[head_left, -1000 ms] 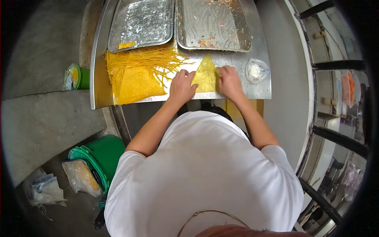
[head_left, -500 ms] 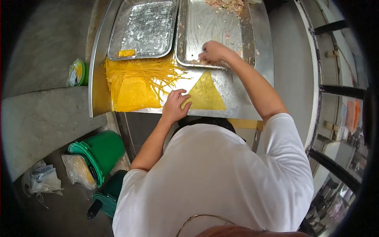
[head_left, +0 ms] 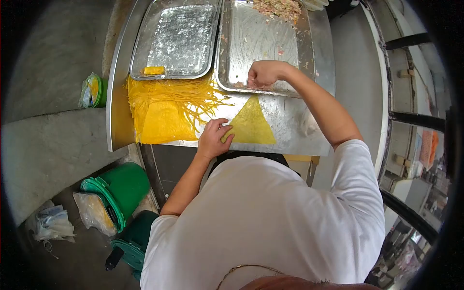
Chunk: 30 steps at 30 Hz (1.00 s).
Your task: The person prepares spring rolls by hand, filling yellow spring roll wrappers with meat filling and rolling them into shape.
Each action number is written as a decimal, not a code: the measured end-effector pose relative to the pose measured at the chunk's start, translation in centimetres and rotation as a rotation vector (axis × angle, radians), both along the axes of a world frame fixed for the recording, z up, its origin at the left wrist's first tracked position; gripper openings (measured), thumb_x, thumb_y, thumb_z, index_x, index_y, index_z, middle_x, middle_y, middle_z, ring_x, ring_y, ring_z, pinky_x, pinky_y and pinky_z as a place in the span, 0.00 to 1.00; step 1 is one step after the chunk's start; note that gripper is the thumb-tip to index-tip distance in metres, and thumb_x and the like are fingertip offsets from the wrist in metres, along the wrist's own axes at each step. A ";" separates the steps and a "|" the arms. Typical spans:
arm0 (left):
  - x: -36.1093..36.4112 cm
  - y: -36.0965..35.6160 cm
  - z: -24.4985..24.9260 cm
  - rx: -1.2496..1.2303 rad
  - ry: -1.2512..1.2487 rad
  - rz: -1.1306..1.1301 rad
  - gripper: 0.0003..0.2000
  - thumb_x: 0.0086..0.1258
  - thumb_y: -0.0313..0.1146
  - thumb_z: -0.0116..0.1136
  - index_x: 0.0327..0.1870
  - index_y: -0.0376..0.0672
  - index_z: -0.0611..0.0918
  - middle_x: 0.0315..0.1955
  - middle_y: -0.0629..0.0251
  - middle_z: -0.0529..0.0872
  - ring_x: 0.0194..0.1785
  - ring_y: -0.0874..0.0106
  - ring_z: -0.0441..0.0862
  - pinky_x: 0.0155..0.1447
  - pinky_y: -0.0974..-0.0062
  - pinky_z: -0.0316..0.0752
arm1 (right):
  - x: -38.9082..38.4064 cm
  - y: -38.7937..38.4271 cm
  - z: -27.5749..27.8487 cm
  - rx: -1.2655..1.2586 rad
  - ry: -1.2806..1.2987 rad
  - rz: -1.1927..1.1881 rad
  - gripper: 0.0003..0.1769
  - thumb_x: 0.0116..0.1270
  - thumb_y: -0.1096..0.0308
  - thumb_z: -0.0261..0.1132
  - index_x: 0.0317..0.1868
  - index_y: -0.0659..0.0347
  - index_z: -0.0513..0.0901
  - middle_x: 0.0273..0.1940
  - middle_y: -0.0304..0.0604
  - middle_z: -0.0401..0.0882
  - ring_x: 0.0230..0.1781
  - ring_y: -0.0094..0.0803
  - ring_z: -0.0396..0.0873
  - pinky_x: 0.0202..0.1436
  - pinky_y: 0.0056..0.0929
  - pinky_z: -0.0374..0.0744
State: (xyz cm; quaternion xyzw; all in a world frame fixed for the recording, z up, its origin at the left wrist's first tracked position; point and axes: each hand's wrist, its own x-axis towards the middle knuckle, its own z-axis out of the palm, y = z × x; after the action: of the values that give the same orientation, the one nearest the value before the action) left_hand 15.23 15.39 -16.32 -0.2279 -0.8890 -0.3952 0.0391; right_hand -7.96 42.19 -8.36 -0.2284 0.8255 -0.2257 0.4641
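Observation:
A thin yellow triangular wrapper (head_left: 252, 124) lies flat on the metal table, point away from me. At its left edge rests my left hand (head_left: 212, 137), thumb and fingers apart, fingertips touching the sheet. My right hand (head_left: 267, 73) is curled closed at the near edge of the right-hand metal tray (head_left: 263, 46), on a bit of pinkish chopped filling; its fingertips are partly hidden. More chopped filling (head_left: 278, 8) is heaped at that tray's far end. Left of my left hand lies a stack of yellow wrappers (head_left: 169, 123) with shredded-looking edges.
A second metal tray (head_left: 181, 36) holds one yellow roll (head_left: 154, 70) in its near left corner. The table's raised left edge (head_left: 116, 106) borders the wrappers. Green buckets (head_left: 128, 186) stand on the floor at left, beside a plastic bag (head_left: 94, 210). Black bars (head_left: 418, 121) are at right.
My right hand has curled more tightly at the tray's near edge. My left hand stays at the wrapper's edge. The whole view has shifted slightly.

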 end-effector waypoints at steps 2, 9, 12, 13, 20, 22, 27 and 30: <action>0.0 -0.1 -0.1 0.009 -0.001 0.001 0.15 0.59 0.29 0.78 0.48 0.43 0.89 0.54 0.60 0.86 0.47 0.61 0.82 0.54 0.63 0.82 | -0.2 1.1 0.5 -0.017 -0.083 -0.156 0.16 0.63 0.71 0.66 0.49 0.67 0.92 0.34 0.49 0.92 0.32 0.39 0.86 0.37 0.40 0.82; 0.2 -0.3 -0.6 0.024 0.004 -0.012 0.14 0.60 0.29 0.77 0.47 0.43 0.89 0.54 0.61 0.86 0.47 0.61 0.82 0.55 0.62 0.81 | 0.5 2.5 -2.6 0.264 0.292 0.107 0.12 0.61 0.72 0.64 0.38 0.70 0.91 0.30 0.63 0.87 0.28 0.48 0.87 0.34 0.47 0.83; 0.1 -0.5 -0.9 0.039 0.040 -0.025 0.14 0.59 0.29 0.77 0.47 0.43 0.89 0.53 0.61 0.86 0.46 0.61 0.82 0.55 0.62 0.80 | 1.3 2.1 -2.6 0.129 0.190 0.032 0.13 0.59 0.73 0.64 0.39 0.70 0.92 0.30 0.58 0.88 0.25 0.44 0.82 0.33 0.45 0.81; 0.0 -0.5 -1.0 0.055 0.067 -0.035 0.14 0.59 0.28 0.77 0.47 0.43 0.89 0.53 0.60 0.86 0.45 0.61 0.81 0.54 0.62 0.80 | 1.3 1.9 -2.2 0.134 0.198 0.033 0.13 0.59 0.73 0.64 0.39 0.70 0.92 0.30 0.58 0.88 0.25 0.44 0.82 0.33 0.45 0.81; 0.3 -0.7 -1.1 0.061 0.028 -0.028 0.11 0.62 0.30 0.73 0.45 0.44 0.89 0.53 0.62 0.86 0.49 0.61 0.83 0.58 0.62 0.81 | 1.1 1.5 -3.2 0.085 0.036 -0.192 0.09 0.64 0.71 0.69 0.41 0.65 0.92 0.30 0.41 0.87 0.27 0.32 0.77 0.32 0.37 0.78; 0.4 -0.8 -1.2 0.074 0.057 -0.037 0.11 0.62 0.30 0.74 0.46 0.43 0.90 0.53 0.62 0.86 0.49 0.61 0.82 0.58 0.62 0.80 | 0.5 1.6 -2.6 -0.069 -0.175 -0.289 0.11 0.69 0.65 0.71 0.44 0.65 0.91 0.32 0.41 0.88 0.29 0.31 0.78 0.34 0.35 0.78; 0.4 -0.9 -1.7 0.092 0.036 -0.046 0.10 0.63 0.31 0.72 0.45 0.43 0.90 0.53 0.61 0.86 0.56 0.58 0.82 0.61 0.60 0.80 | 2.7 -0.4 1.0 0.008 0.010 -0.179 0.11 0.68 0.67 0.73 0.45 0.65 0.91 0.34 0.39 0.88 0.31 0.28 0.80 0.35 0.31 0.77; 0.4 -1.0 -2.0 0.098 0.056 -0.046 0.10 0.64 0.31 0.72 0.45 0.43 0.90 0.53 0.61 0.86 0.55 0.59 0.82 0.62 0.61 0.80 | 2.9 -0.9 2.7 -0.047 0.040 -0.223 0.09 0.66 0.70 0.74 0.45 0.64 0.91 0.34 0.37 0.88 0.32 0.26 0.81 0.36 0.31 0.79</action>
State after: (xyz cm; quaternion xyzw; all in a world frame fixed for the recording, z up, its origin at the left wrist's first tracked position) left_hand 15.66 14.37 -18.30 -0.2570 -0.8616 -0.4327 0.0662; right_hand -5.04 41.26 -5.63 -0.1503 0.8493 -0.2906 0.4142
